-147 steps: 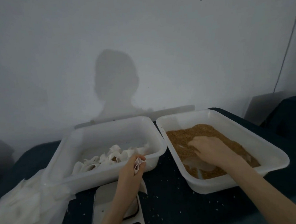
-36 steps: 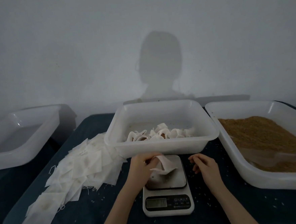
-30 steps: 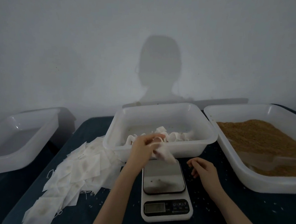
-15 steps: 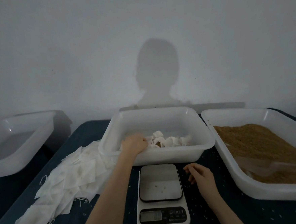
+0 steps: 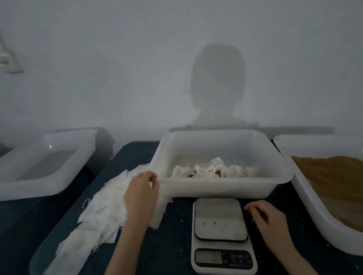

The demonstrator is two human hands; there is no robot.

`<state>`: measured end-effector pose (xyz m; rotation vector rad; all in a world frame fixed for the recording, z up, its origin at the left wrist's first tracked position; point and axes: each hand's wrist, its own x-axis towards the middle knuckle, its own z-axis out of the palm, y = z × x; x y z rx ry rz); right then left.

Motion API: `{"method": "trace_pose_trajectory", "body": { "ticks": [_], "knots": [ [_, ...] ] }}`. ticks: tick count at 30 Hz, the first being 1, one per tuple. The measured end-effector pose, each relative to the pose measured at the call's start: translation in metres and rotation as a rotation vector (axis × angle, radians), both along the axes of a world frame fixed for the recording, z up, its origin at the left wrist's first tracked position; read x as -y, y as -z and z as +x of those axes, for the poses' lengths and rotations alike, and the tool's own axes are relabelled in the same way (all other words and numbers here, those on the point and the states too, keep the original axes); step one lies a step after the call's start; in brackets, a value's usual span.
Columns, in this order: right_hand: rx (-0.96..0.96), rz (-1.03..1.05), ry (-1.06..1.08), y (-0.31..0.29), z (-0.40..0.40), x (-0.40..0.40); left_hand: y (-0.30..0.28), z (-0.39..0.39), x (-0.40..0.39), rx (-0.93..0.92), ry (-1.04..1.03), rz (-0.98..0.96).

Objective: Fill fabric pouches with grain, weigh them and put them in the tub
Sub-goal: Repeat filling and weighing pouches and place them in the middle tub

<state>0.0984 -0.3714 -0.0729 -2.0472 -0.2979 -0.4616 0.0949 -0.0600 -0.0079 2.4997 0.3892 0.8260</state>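
Dim, slightly blurred view down onto a dark blue surface (image 5: 167,256) w/ loose grains scattered on it. Center: white digital kitchen scale (image 5: 221,237), steel platform bare apart from a few specks, display toward the near edge. Just beyond the scale sits the white plastic tub (image 5: 223,190), holding a low heap of filled fabric pouches (image 5: 211,170) along its near wall. Right of it, a second white tub (image 5: 310,205) carries brown grain (image 5: 351,187), piled higher at the far side. Far left, apart from the others and off the blue surface, a third white tub (image 5: 38,166); what it holds I can't tell.

Left of the center tub, a spread of flat empty pouches (image 5: 102,216) runs from the tub's corner toward the near left, a few drawstrings showing at the edges.

Left hand (image 5: 142,193) is over the far end of that pile, right at the tub's near-left corner; fingers (image 5: 151,178) curled w/ tips drawn close together, possibly pinching an edge of pouch fabric, but the blur doesn't let me confirm a grip. Right hand (image 5: 268,219) rests on the surface just right of the scale, fingers loosely curled, holding nothing.

A head-and-shoulders shadow (image 5: 218,87) falls on the pale wall behind.
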Motion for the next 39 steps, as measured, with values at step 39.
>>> {"method": "trace_pose_trajectory", "body": {
  "ticks": [39],
  "knots": [
    [-0.587,0.435,-0.449,-0.07,-0.037,-0.101,-0.021,-0.067,0.088,0.262,0.404,-1.065]
  ]
}}
